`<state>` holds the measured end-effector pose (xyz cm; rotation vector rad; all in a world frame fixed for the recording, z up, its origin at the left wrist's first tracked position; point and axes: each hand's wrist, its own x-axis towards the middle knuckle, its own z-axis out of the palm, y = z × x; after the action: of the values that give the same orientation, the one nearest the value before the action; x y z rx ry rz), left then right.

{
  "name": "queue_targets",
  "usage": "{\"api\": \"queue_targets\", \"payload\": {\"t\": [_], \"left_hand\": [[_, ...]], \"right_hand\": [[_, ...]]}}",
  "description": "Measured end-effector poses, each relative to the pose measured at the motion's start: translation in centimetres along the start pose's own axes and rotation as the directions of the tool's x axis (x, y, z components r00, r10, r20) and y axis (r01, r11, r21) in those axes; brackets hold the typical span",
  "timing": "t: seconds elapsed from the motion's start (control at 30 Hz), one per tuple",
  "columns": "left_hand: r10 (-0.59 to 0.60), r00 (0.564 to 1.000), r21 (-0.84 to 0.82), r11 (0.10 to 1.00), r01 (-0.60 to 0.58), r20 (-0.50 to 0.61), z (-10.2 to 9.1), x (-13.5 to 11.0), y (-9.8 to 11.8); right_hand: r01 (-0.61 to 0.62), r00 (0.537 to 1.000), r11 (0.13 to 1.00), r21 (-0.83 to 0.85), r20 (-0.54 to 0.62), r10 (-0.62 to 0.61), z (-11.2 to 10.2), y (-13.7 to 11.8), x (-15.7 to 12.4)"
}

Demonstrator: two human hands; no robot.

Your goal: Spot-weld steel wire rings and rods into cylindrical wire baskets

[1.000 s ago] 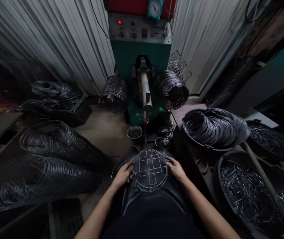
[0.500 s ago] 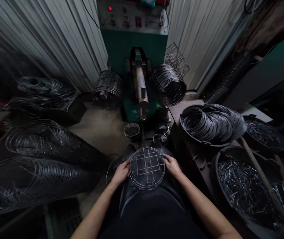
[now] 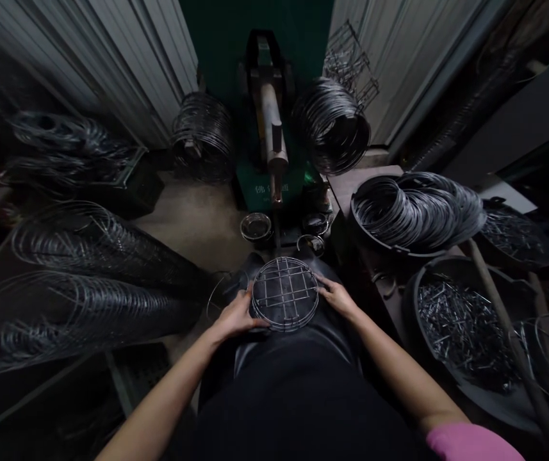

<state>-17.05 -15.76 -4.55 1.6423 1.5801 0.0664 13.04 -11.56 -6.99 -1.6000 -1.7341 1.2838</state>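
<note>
A round wire rack [image 3: 286, 293], with crossed bars inside a ring, lies over the dark apron on my lap. Several rings seem stacked at its rim, but I cannot tell how many racks there are. My left hand [image 3: 236, 314] grips the left side, its thumb stretched along the near rim. On the opposite side, the fingers of my right hand [image 3: 335, 297] hold the right rim. Just beyond the rack stands a green welding machine [image 3: 267, 187], its copper-tipped arm [image 3: 277, 173] pointing down towards me.
Long stacks of wire rings [image 3: 125, 301] lie to the left. At the right, a black basin [image 3: 370, 237] holds wire rings, and a larger tub [image 3: 416, 314] holds short metal rods with a stick across it. Small bowls [image 3: 255, 227] sit below the machine. Wire coils [image 3: 204, 137] flank it.
My view has tipped downward, so the machine sits higher. My left hand has shifted towards the near rim, its thumb now extended along it. Both hands still hold the rack.
</note>
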Motion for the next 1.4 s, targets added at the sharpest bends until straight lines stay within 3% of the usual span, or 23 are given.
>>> {"api": "queue_targets", "payload": {"t": [0.2,0.37,0.47,0.57,0.63,0.73,0.8,0.87,1.0,1.13,1.4], "left_hand": [[-0.124,0.986,0.154,0.978,0.140,-0.109,2.0,-0.5,2.2],[-0.123,0.982,0.164,0.976,0.146,-0.143,1.9,-0.3,2.8],[-0.089,0.988,0.105,0.989,0.103,-0.129,1.7,-0.6,2.2],[0.028,0.994,-0.102,0.994,-0.039,-0.105,1.0,-0.7,0.2],[0.067,0.995,-0.357,0.930,-0.087,-0.067,0.0,-0.6,-1.2],[-0.036,0.997,-0.664,0.748,-0.015,-0.062,-1.3,-0.3,-1.8],[-0.103,0.990,-0.747,0.665,-0.001,-0.093,-1.6,0.2,-1.2],[-0.088,0.989,-0.771,0.636,-0.034,-0.116,-1.3,0.7,-0.3],[-0.008,0.982,-0.681,0.721,-0.125,-0.189,0.2,1.7,0.5],[0.010,0.971,-0.548,0.824,-0.143,-0.238,0.9,2.2,0.2],[0.000,0.973,-0.483,0.868,-0.114,-0.231,1.1,2.5,-0.3]], "right_hand": [[-0.022,0.997,1.000,-0.012,-0.077,0.021,0.9,0.5,-0.4],[-0.033,0.983,0.999,0.014,-0.180,0.035,1.7,0.6,-0.3],[0.006,0.974,0.997,0.076,-0.227,0.012,2.3,0.6,-0.7],[0.050,0.968,0.991,0.120,-0.252,-0.018,2.5,0.9,-1.3],[0.053,0.965,0.990,0.131,-0.262,-0.016,2.3,0.9,-1.5],[0.032,0.941,0.983,0.182,-0.338,0.032,1.8,0.4,-1.5],[0.050,0.929,0.971,0.234,-0.367,0.041,1.7,-0.3,-1.3],[0.087,0.937,0.960,0.267,-0.348,0.012,1.9,-0.9,-1.2],[0.120,0.938,0.955,0.273,-0.345,-0.019,2.5,-1.6,-0.9],[0.106,0.942,0.969,0.221,-0.334,-0.027,2.3,-1.8,-0.6],[0.100,0.956,0.980,0.170,-0.290,-0.047,2.1,-1.4,-0.4]]}}
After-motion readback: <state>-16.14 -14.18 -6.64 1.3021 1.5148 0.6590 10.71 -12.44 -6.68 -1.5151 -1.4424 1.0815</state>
